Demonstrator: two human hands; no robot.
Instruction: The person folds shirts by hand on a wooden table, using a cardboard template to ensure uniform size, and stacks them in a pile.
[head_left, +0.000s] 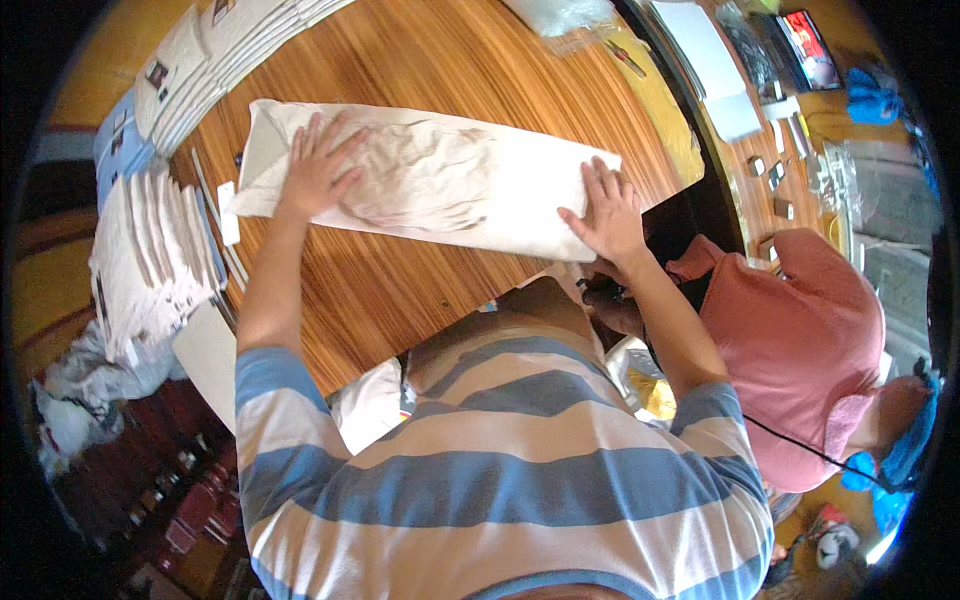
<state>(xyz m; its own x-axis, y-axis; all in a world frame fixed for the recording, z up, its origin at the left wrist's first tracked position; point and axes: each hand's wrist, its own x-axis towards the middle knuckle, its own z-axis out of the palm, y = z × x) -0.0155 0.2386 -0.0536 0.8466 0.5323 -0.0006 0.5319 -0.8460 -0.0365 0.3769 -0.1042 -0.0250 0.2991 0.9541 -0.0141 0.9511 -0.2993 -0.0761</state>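
Note:
A long white folded garment [430, 180] lies across the wooden table in front of me, its middle wrinkled and its right part smoother. On its left part rests my left hand [322, 170], palm down with the fingers spread. My right hand [608, 212] lies flat on the garment's right end, fingers apart, near the table's edge. Neither hand grips the cloth. How the garment's layers are folded underneath is hidden.
Stacks of folded white garments [150, 260] stand along the left side, with more [215, 60] at the far left. Scissors [628, 60] lie near the far right edge. A person in a pink top [790, 340] sits close on my right.

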